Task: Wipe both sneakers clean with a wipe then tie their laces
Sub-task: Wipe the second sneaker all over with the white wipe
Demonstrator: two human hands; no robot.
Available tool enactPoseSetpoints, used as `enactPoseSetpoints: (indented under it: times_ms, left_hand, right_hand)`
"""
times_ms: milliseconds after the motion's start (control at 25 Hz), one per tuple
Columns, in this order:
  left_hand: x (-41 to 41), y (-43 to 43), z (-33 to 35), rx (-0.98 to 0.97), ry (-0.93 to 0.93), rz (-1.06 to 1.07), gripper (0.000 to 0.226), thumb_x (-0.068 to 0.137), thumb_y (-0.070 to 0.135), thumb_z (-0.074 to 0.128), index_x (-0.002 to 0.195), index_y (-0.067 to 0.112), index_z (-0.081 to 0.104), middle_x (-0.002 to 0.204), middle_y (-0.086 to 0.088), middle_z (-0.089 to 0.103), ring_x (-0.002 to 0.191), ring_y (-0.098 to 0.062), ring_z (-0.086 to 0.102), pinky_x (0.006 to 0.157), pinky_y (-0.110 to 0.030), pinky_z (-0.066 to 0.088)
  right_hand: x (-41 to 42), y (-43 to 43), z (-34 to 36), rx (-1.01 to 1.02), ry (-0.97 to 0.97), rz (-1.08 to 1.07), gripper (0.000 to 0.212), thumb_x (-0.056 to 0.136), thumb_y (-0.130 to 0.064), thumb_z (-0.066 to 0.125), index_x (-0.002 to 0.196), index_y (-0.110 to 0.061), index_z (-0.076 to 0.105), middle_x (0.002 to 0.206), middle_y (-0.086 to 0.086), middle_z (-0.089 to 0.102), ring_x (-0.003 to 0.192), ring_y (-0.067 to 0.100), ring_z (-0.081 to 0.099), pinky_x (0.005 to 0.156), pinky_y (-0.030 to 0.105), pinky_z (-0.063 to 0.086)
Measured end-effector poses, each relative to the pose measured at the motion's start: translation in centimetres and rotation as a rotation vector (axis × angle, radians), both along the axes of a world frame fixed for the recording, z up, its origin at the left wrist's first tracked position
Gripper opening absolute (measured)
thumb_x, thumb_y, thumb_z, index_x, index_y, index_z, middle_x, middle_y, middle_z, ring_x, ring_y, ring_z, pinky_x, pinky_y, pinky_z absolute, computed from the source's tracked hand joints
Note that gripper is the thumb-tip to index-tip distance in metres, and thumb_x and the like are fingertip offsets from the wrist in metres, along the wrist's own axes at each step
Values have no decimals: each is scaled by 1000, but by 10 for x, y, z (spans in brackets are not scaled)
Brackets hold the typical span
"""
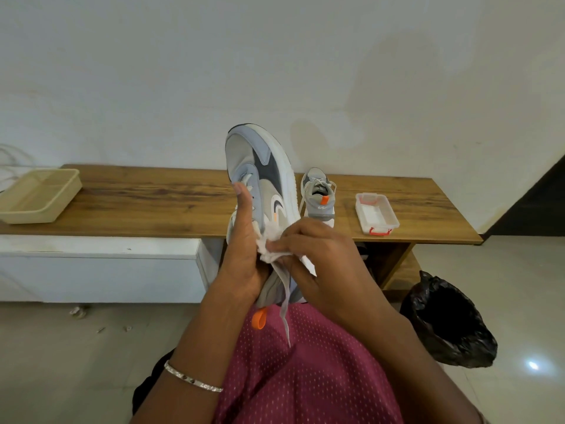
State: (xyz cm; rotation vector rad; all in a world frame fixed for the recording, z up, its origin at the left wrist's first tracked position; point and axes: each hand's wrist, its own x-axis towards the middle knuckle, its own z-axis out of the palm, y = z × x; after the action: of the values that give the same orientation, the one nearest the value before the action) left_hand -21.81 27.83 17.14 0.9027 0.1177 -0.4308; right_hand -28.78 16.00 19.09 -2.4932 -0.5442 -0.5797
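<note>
The sneaker (pixel 269 179) is standing almost on end between the hands. Its long axis is running from the heel, low by the wrists, up to the toe, which is rising well above both hands. Its side panel is facing the right hand (pixel 318 255), so that hand is lying nearer the surface being cleaned, while the left hand (pixel 241 240) is sitting on the lace side. The shoe is showing pale grey mesh, darker grey panels, a thick white sole along its right edge and an orange tab (pixel 259 320) at the heel. A loose lace (pixel 284 304) is hanging down below the hands, untied.

The left hand is gripping the sneaker with its thumb lying straight up the tongue and its fingers hidden behind. The right hand is pinching a crumpled white wipe (pixel 270 250) in curled fingers and pressing it to the side panel, just beside the left palm. A stroke toward the toe would likely be going up and away.

Beyond the right hand, a second sneaker (pixel 318 194) is sitting on the bench (pixel 153 203), heel toward the person. Right of it is a clear box (pixel 376 213). Far left of the left hand is a basket (pixel 39 194). Low and right of the right hand is a bin bag (pixel 443 319).
</note>
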Motion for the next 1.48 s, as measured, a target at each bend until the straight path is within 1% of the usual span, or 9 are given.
enactPoseSetpoints:
  times_ms: [120, 360, 560, 720, 920, 1040, 1200, 1320, 1480]
  left_hand:
    - [4, 7, 3, -18, 60, -39, 83, 79, 82, 43, 133, 19, 54, 95, -12, 65, 65, -16, 68, 59, -31, 59]
    - [3, 2, -8, -3, -33, -82, 95, 83, 82, 32, 144, 9, 42, 62, 1, 65, 58, -8, 64, 63, -23, 55]
    - [21, 15, -8, -74, -7, 108, 101, 70, 85, 51, 144, 17, 47, 122, -19, 64, 103, -31, 69, 86, -49, 57]
    - [27, 16, -10, -145, -38, 198, 78, 81, 79, 45, 138, 25, 55, 128, -14, 66, 115, -34, 65, 98, -55, 50]
    - [21, 7, -1, -176, -33, 84, 84, 91, 72, 40, 146, 9, 43, 105, -19, 67, 86, -28, 73, 73, -43, 61]
    - [28, 11, -4, -221, -32, 55, 87, 84, 75, 48, 146, 14, 46, 130, -22, 60, 115, -37, 62, 97, -53, 50]
    - [44, 20, -3, -219, -11, 114, 75, 91, 71, 43, 142, 17, 52, 117, -10, 68, 101, -27, 68, 78, -41, 57]
    - [40, 15, 4, -183, -28, 117, 69, 94, 68, 39, 138, 18, 55, 127, -14, 67, 110, -28, 67, 90, -47, 56]
    - [29, 8, 9, -190, -68, 55, 80, 93, 70, 38, 149, 12, 42, 113, -16, 70, 92, -25, 72, 79, -42, 59]
  right_hand:
    - [-8, -2, -5, 9, 28, 29, 27, 91, -24, 55, 105, -21, 77, 101, -7, 68, 92, 4, 59, 74, 26, 53]
    - [24, 3, 0, 145, -108, -66, 26, 86, -6, 60, 105, -14, 77, 101, 0, 72, 97, 12, 64, 83, 27, 52]
    - [0, -2, -18, 59, -44, 48, 36, 87, 1, 58, 114, -18, 74, 109, -2, 69, 102, 11, 62, 84, 22, 51]
    - [-6, 1, -30, 116, -132, -11, 31, 83, 5, 65, 105, -14, 76, 104, -1, 72, 99, 10, 64, 84, 20, 52]
    - [31, 1, -16, 190, -141, -144, 27, 86, 2, 64, 102, -15, 77, 99, -1, 72, 95, 11, 62, 83, 12, 46]
    - [34, -5, -8, 214, -75, -142, 29, 87, 2, 64, 104, -17, 77, 100, -4, 70, 93, 7, 60, 83, 9, 44]
    - [12, -12, -11, 82, -156, -92, 25, 88, -8, 57, 100, -17, 78, 101, -3, 71, 93, 13, 62, 80, 21, 52]
    - [12, -16, -10, 109, -175, -135, 25, 83, -3, 60, 95, -15, 79, 98, 1, 74, 89, 20, 67, 74, 31, 57]
    - [37, -13, 7, 172, -198, -90, 23, 83, -1, 61, 91, -14, 78, 94, -2, 75, 89, 3, 61, 82, 12, 45]
